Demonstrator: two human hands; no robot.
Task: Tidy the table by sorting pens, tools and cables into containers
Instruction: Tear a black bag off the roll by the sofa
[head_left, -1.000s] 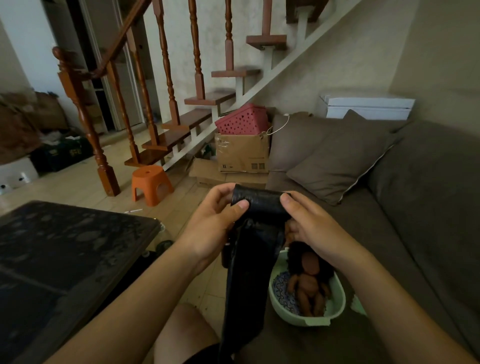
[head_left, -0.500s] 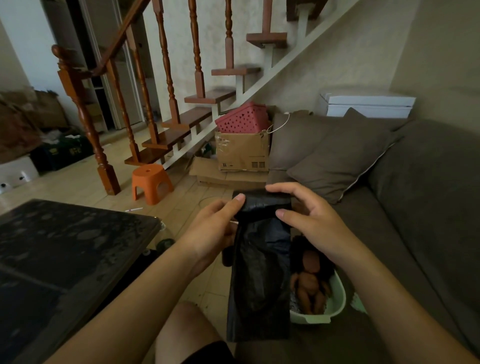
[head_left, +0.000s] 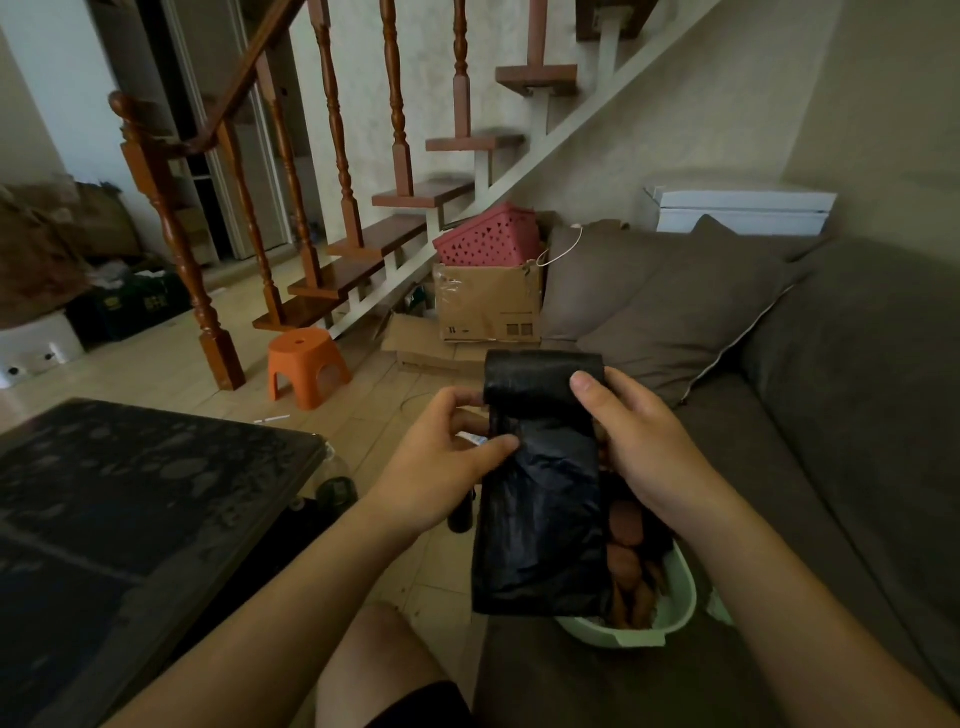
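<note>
Currently both hands hold a roll of black bags (head_left: 543, 382) in the air, over the front edge of the sofa (head_left: 831, 415). Right hand (head_left: 639, 447): thumb pressed on the roll's front, fingers curled behind it. Left hand (head_left: 441, 467): thumb and fingers pinch the left edge of the loose sheet (head_left: 540, 535) just below the roll. That sheet hangs straight down and covers part of a pale green basin (head_left: 680, 603) on the sofa seat; a brown doll (head_left: 626, 551) lies inside. Dark table (head_left: 130, 493) at left, well apart from the hands. Orange stool (head_left: 306, 364) and cardboard box (head_left: 488, 301) stand near the stairs.
</note>
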